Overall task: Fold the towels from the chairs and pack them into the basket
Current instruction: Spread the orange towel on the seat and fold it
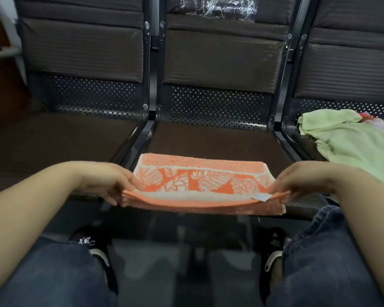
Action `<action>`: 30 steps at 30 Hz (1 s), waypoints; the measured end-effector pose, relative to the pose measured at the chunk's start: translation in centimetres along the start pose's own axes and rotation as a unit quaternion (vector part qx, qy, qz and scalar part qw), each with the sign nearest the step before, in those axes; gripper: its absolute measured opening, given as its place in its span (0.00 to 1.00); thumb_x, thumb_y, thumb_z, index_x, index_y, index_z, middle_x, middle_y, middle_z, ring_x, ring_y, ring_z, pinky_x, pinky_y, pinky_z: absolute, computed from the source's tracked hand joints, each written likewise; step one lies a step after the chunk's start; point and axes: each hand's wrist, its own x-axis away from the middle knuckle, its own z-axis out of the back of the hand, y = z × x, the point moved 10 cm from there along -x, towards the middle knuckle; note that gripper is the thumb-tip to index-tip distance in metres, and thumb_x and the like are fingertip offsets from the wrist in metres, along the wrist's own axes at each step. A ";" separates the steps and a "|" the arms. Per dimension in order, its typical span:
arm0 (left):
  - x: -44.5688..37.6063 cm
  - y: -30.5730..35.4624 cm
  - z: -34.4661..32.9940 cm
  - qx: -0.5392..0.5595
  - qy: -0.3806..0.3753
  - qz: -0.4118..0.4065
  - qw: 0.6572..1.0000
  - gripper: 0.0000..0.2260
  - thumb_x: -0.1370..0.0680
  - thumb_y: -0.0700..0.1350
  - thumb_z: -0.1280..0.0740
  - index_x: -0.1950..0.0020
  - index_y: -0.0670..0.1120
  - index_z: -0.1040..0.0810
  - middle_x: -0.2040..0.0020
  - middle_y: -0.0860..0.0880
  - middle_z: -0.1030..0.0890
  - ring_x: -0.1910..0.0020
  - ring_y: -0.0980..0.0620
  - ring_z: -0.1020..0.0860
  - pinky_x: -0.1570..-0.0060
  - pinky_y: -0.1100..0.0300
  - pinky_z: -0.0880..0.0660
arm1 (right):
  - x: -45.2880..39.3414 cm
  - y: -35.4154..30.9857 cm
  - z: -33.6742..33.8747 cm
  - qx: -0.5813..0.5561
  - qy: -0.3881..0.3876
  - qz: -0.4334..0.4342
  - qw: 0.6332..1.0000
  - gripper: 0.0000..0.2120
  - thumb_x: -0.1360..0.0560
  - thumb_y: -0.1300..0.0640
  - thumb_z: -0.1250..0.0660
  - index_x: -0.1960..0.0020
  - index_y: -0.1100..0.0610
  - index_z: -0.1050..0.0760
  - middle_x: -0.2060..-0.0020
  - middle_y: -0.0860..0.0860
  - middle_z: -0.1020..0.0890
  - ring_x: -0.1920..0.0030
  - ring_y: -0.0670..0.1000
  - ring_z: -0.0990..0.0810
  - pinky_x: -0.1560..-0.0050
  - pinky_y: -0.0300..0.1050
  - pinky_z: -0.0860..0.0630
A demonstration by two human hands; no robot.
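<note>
On the near edge of the middle chair seat [208, 138], an orange leaf-patterned towel [200, 185], folded, its near edge overhanging the seat. No basket in view. Left hand [104, 185] pinching the towel's near left corner, fingers curled around the folded edge. Right hand [302, 185] pinching the near right corner, beside a small white label [261, 197]. On the right chair, a crumpled pale green towel [346, 142]. Below, denim-clad knees and black shoes [91, 247].
</note>
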 end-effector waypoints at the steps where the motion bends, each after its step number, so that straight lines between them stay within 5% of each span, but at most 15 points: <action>1: 0.0 -0.3 -0.3 -0.030 0.008 0.019 0.999 0.12 0.26 0.42 0.33 0.42 0.48 0.23 0.67 0.46 0.23 0.66 0.51 0.21 0.63 0.61 0.28 | -0.1 0.7 -0.6 0.024 -0.020 -0.034 0.999 0.07 0.27 0.66 0.32 0.52 0.63 0.17 0.60 0.60 0.16 0.67 0.49 0.19 0.65 0.38 0.27; 3: 0.2 -0.4 -0.1 -0.067 0.034 0.034 0.997 0.10 0.20 0.39 0.40 0.42 0.48 0.24 0.73 0.48 0.26 0.71 0.52 0.22 0.65 0.61 0.28 | -0.1 1.6 -1.1 0.059 -0.043 -0.090 0.993 0.08 0.26 0.63 0.33 0.48 0.61 0.19 0.60 0.59 0.16 0.66 0.51 0.21 0.63 0.41 0.29; 6: 0.9 2.1 0.9 -0.137 0.114 -0.012 0.984 0.09 0.20 0.40 0.39 0.47 0.48 0.20 0.77 0.52 0.29 0.75 0.54 0.29 0.69 0.63 0.31 | -0.6 0.6 -0.1 0.188 0.029 -0.109 0.976 0.14 0.25 0.53 0.31 0.43 0.59 0.22 0.59 0.54 0.21 0.65 0.50 0.25 0.68 0.39 0.31; 9: 1.3 6.3 1.2 -0.218 0.214 -0.089 0.948 0.08 0.21 0.44 0.37 0.51 0.55 0.20 0.63 0.56 0.22 0.65 0.54 0.23 0.64 0.59 0.27 | -1.5 -3.2 -0.7 0.258 0.136 -0.039 0.956 0.25 0.24 0.45 0.34 0.33 0.57 0.29 0.41 0.55 0.24 0.47 0.54 0.22 0.48 0.46 0.24; 12: -0.2 8.6 -1.4 -0.254 0.232 -0.125 0.931 0.14 0.21 0.49 0.38 0.36 0.53 0.25 0.40 0.51 0.24 0.45 0.48 0.21 0.43 0.52 0.26 | -2.2 -7.4 -4.4 0.236 0.173 0.074 0.953 0.30 0.23 0.40 0.40 0.26 0.53 0.39 0.28 0.56 0.37 0.33 0.57 0.31 0.34 0.51 0.33; 14: -2.3 8.8 -4.1 -0.354 0.205 -0.112 0.905 0.22 0.19 0.53 0.43 0.25 0.51 0.38 0.24 0.46 0.39 0.26 0.46 0.40 0.27 0.51 0.43 | -2.9 -9.5 -7.8 0.245 0.162 0.147 0.945 0.31 0.21 0.41 0.43 0.24 0.53 0.44 0.25 0.56 0.41 0.28 0.57 0.37 0.29 0.52 0.39; 17: -4.5 8.3 -6.2 -0.433 0.178 -0.070 0.881 0.27 0.18 0.56 0.50 0.21 0.51 0.53 0.21 0.45 0.58 0.23 0.45 0.62 0.27 0.46 0.62 | -4.6 -10.7 -11.9 0.315 0.131 0.189 0.921 0.31 0.20 0.41 0.48 0.22 0.52 0.51 0.22 0.54 0.50 0.23 0.55 0.51 0.25 0.56 0.52; 25: -5.9 5.1 -2.6 -0.394 0.198 -0.037 0.897 0.40 0.29 0.73 0.56 0.22 0.55 0.61 0.22 0.51 0.63 0.23 0.50 0.62 0.27 0.48 0.64 | -7.6 -6.2 -8.4 0.292 0.132 0.062 0.945 0.39 0.25 0.29 0.57 0.22 0.49 0.59 0.23 0.52 0.58 0.23 0.55 0.60 0.26 0.59 0.61; 30: -5.3 2.1 0.7 -0.392 0.231 -0.007 0.890 0.44 0.31 0.73 0.59 0.22 0.51 0.61 0.22 0.51 0.62 0.23 0.52 0.62 0.25 0.48 0.62 | -7.7 -2.0 -4.6 0.257 0.151 -0.031 0.954 0.41 0.25 0.29 0.56 0.22 0.53 0.60 0.22 0.52 0.58 0.23 0.53 0.60 0.25 0.58 0.60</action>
